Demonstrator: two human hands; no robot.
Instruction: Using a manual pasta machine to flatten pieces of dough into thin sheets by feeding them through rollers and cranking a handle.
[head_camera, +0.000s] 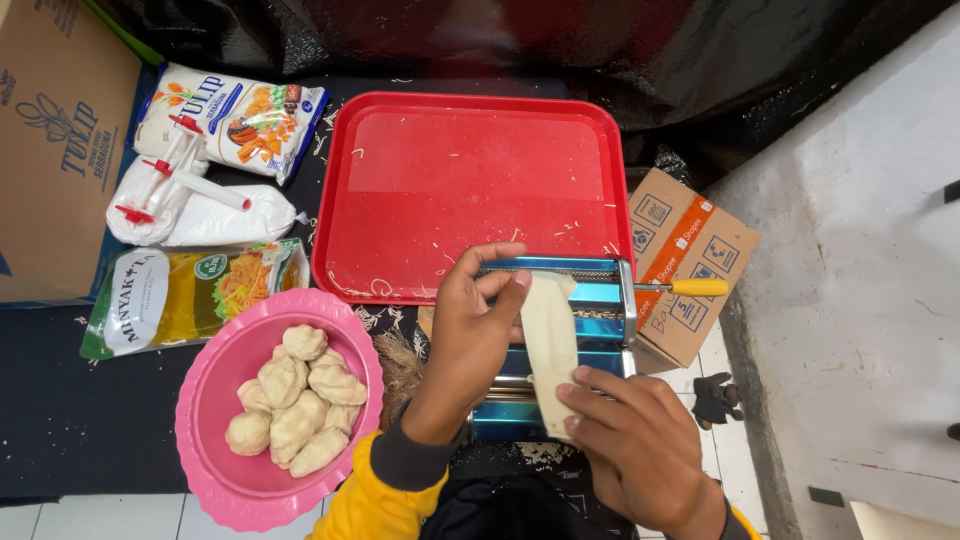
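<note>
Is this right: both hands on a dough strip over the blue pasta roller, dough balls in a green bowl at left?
Not quite. The bowl is pink, not green, as the head view shows. The rest holds: left hand and right hand are on the dough strip over the blue pasta roller, dough balls at left.

Single head-worn cam, looking almost straight down from above the person's chest, close range: the left hand (470, 335) and right hand (640, 440) fill the lower centre over the pasta roller (590, 300). Top of frame is away from the person, where the red tray (470, 180) lies. No second view, so no overlap.
</note>
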